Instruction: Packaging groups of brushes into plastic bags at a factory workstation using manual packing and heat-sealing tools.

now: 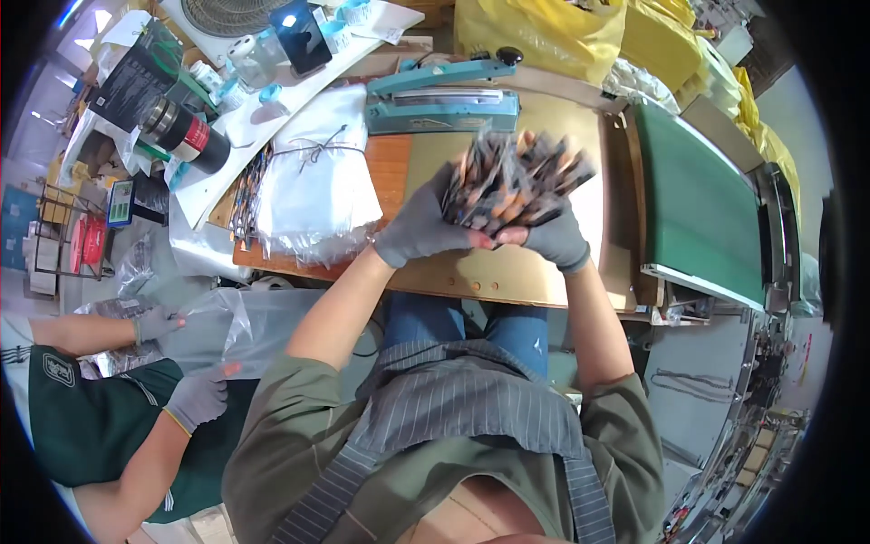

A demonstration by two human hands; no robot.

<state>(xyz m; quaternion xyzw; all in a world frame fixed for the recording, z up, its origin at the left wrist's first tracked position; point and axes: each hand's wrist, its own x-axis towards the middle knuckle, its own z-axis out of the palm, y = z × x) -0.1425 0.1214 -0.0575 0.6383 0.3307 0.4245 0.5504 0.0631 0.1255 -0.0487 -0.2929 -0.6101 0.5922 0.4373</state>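
Note:
Both my hands, in grey gloves with bare fingertips, hold a thick bundle of slender black-and-orange pieces [517, 181] above the workbench. My left hand [424, 222] is closed around the bundle's left side. My right hand [555, 240] grips its lower right, and the two thumbs nearly meet in front. The bundle looks blurred, so I cannot make out the exact kind of its pieces. Just beyond it sits a blue-green bag sealer [444, 111] with a long lever arm and a black knob. A tied stack of clear plastic bags [313, 186] lies left of my left hand.
More slender pieces [249, 195] lie beside the bags. A white shelf [240, 136] holds a dark thermos [186, 136], jars and a phone [301, 38]. A green conveyor belt [702, 195] is at right. Yellow bags [544, 36] stand behind. A co-worker's gloved hands [195, 399] hold clear plastic at left.

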